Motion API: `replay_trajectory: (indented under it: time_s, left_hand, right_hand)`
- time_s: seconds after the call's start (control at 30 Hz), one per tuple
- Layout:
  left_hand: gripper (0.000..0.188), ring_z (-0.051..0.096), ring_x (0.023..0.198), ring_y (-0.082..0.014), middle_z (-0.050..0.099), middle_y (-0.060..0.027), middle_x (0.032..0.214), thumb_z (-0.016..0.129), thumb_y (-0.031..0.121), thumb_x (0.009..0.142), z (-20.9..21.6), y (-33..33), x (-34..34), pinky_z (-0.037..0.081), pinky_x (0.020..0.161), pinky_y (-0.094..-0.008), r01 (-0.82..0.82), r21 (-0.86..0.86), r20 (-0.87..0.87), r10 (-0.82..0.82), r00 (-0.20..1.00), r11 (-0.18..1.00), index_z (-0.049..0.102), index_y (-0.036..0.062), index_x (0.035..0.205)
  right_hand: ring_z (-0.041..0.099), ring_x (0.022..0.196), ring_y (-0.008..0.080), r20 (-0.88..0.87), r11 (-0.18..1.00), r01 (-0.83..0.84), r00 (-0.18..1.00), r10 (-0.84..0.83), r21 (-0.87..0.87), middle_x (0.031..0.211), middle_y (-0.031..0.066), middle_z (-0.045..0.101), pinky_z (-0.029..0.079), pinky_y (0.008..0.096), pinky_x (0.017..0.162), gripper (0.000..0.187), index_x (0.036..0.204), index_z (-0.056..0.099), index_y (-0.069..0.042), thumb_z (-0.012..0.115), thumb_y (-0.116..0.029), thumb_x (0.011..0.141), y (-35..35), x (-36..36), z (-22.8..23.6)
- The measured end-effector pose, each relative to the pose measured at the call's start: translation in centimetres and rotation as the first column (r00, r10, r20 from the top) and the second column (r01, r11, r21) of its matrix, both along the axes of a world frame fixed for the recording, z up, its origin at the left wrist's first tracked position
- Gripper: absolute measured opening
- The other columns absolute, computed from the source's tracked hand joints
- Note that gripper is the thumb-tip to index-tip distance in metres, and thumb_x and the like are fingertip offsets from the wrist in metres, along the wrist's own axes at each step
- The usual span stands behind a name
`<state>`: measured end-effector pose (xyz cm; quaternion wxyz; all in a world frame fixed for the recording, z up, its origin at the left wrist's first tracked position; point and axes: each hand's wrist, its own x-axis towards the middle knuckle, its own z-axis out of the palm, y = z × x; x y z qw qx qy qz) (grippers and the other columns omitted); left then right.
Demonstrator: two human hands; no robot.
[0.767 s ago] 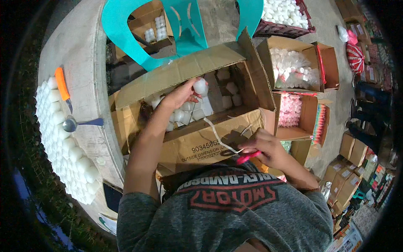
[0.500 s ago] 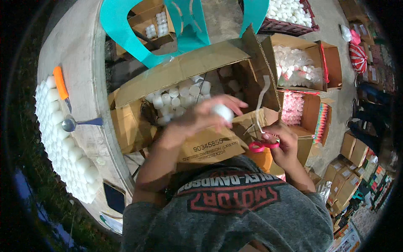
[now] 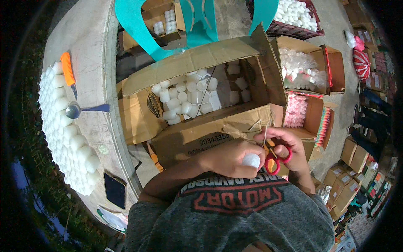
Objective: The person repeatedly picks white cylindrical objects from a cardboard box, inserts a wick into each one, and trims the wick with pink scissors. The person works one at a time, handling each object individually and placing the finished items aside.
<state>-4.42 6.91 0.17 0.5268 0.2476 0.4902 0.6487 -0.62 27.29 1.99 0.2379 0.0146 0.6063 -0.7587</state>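
Note:
In front of my chest my left hand [image 3: 230, 158] is closed around a small white cylinder [image 3: 251, 160], which looks like a candle. Its round end faces up between thumb and fingers. My right hand [image 3: 291, 145] grips a pair of scissors [image 3: 273, 165] with red-pink loops, close beside the left fingertips. A thin white strip [image 3: 265, 133] shows at the right fingers. Beyond both hands, an open cardboard box [image 3: 140, 122] contains many loose white cylinders [image 3: 191, 87] of the same sort. Where the scissor blades meet the strip or the cylinder, I cannot tell.
Along the left runs a pale table [image 3: 90, 46] bearing rows of white pieces [image 3: 71, 138], an orange-handled knife [image 3: 67, 69], a spoon [image 3: 74, 111] and a phone [image 3: 115, 191]. A teal chair [image 3: 138, 29] stands beyond the box. Filled cartons [image 3: 336, 69] and a crate [image 3: 289, 30] sit at right.
My left hand has come back from over the box toward my chest, bringing the white cylinder beside the scissors. My right hand has turned inward, and the long strip no longer stands upright.

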Motion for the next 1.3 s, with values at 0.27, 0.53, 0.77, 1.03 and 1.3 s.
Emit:
replay_trajectory:
  time_s: [0.27, 0.53, 0.77, 1.03, 1.3]
  left_hand:
    - [0.041, 0.037, 0.115, -0.0227, 0.023, -0.0147, 0.136, 0.047, 0.020, 0.081, -0.4, -1.7, 2.1, 0.046, 0.079, -0.0335, -0.330, 0.052, 0.214, 0.312, 0.926, 0.943, 0.045, 0.0039, 0.119]
    - [0.059, 0.046, 0.108, -0.0184, 0.044, -0.0112, 0.119, 0.068, 0.013, 0.079, 2.6, -4.1, 3.2, 0.042, 0.088, -0.0321, -0.588, 0.087, -0.001, 0.591, 0.807, 0.804, 0.032, 0.0062, 0.125]
    - [0.063, 0.049, 0.106, -0.0212, 0.046, -0.0129, 0.115, 0.079, 0.021, 0.068, 3.3, -3.9, 3.7, 0.043, 0.087, -0.0321, -0.625, 0.277, -0.281, 0.683, 0.674, 0.730, 0.038, 0.0091, 0.114]
    - [0.063, 0.050, 0.104, -0.0201, 0.046, -0.0129, 0.115, 0.080, 0.014, 0.066, 3.3, -4.0, 4.4, 0.045, 0.083, -0.0298, -0.624, 0.317, -0.287, 0.699, 0.655, 0.714, 0.039, 0.0111, 0.113]
    - [0.062, 0.051, 0.101, -0.0181, 0.046, -0.0118, 0.114, 0.080, 0.006, 0.064, 3.3, -3.8, 4.8, 0.049, 0.077, -0.0269, -0.633, 0.334, -0.345, 0.715, 0.608, 0.699, 0.040, 0.0116, 0.111]
  right_hand:
    - [0.055, 0.074, 0.0158, -0.400, 0.919, 0.266, 0.906, -0.136, 0.290, 0.084, 0.0091, 0.060, 0.044, 0.0276, 0.068, 0.020, 0.100, 0.064, 0.000, 0.057, -0.014, 0.087, -0.8, 0.3, -0.4]
    - [0.055, 0.063, 0.0199, -0.744, 0.816, 0.358, 0.657, 0.125, 0.453, 0.072, 0.0068, 0.059, 0.042, 0.0293, 0.056, 0.023, 0.092, 0.065, -0.003, 0.072, -0.009, 0.071, -2.8, 0.2, 3.3]
    - [0.047, 0.058, 0.0143, -0.910, 0.815, 0.456, 0.366, 0.195, 0.358, 0.067, 0.0003, 0.051, 0.034, 0.0275, 0.052, 0.018, 0.085, 0.068, -0.005, 0.075, -0.010, 0.069, -3.3, 1.2, 4.8]
    - [0.040, 0.056, 0.0135, -0.915, 0.782, 0.497, 0.330, 0.231, 0.376, 0.063, -0.0026, 0.040, 0.031, 0.0267, 0.052, 0.019, 0.083, 0.070, -0.009, 0.076, -0.016, 0.066, -3.3, 1.8, 5.9]
    - [0.043, 0.061, 0.0190, -0.919, 0.788, 0.492, 0.316, 0.235, 0.370, 0.066, 0.0018, 0.042, 0.034, 0.0295, 0.053, 0.019, 0.078, 0.066, -0.005, 0.073, -0.012, 0.061, -3.6, 1.8, 6.1]
